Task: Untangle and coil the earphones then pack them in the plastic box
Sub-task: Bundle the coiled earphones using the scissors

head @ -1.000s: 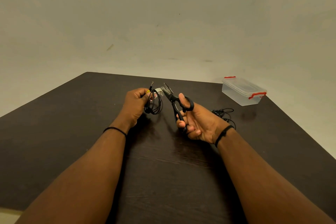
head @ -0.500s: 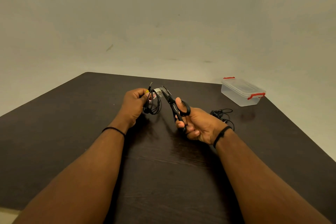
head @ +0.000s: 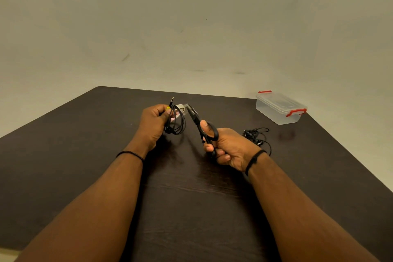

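A dark brown counter [head: 106,155] is seen in the lower half of the frame, with a plain pale wall [head: 191,17] above it. Both forearms reach in from the bottom edge, and a thin black band is worn on each wrist.

Just left of the centre, a coiled pair of black earphones [head: 177,124] is held up above the counter by the left hand [head: 152,125]. The grip of this hand is clamped on the top of the coil, with the fingers curled around the bundled cable. The loops hang down at the right side of the hand, and the audio plug [head: 171,100] stands upward out of the grip. Something yellow is seen at the base of the plug, but it is too small to be identified. Behind the coil, a roll of tape [head: 181,109] is partly visible; it cannot be told whether it lies on the counter or is held.

A little right of the centre, black scissors [head: 201,126] are held by the right hand [head: 228,148]. The grip is clamped on the handles, with the thumb put through the upper ring. The blades point to the upper left, and their tip is just beside the tape roll and the coil.

A second pair of earphones [head: 256,136], tangled, lies on the counter just right of the right hand. Further to the upper right, near the counter's far corner, a clear plastic box [head: 280,107] with red clips is placed, with its lid on.
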